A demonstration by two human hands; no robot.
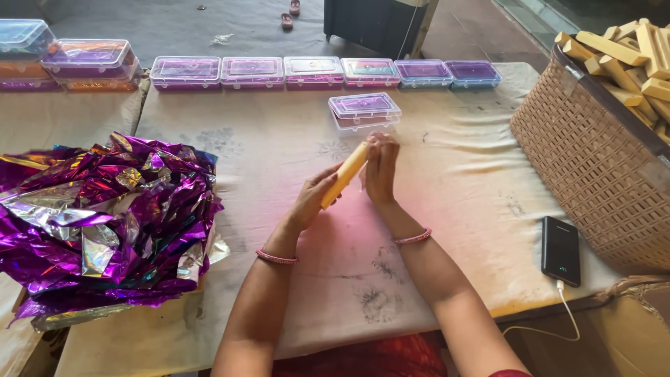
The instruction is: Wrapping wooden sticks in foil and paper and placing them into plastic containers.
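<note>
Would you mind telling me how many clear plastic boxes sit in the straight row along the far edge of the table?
6: lined up left to right. One more lies nearer the hands, and others are stacked far left.

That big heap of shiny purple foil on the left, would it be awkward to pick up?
Probably. The purple foil heap looks crumpled and thin, so it is likely light and floppy, sagging rather than lifting as one piece. Its glossy sheets lie loosely piled, so some may slide off, and they likely tear or crease easily.

We see two bare forearms rising from the bottom middle of the frame, with no sleeves. Each wrist wears a thin pink bangle: the left bangle (276,257), the right bangle (412,238). Red cloth shows at the bottom edge.
</note>
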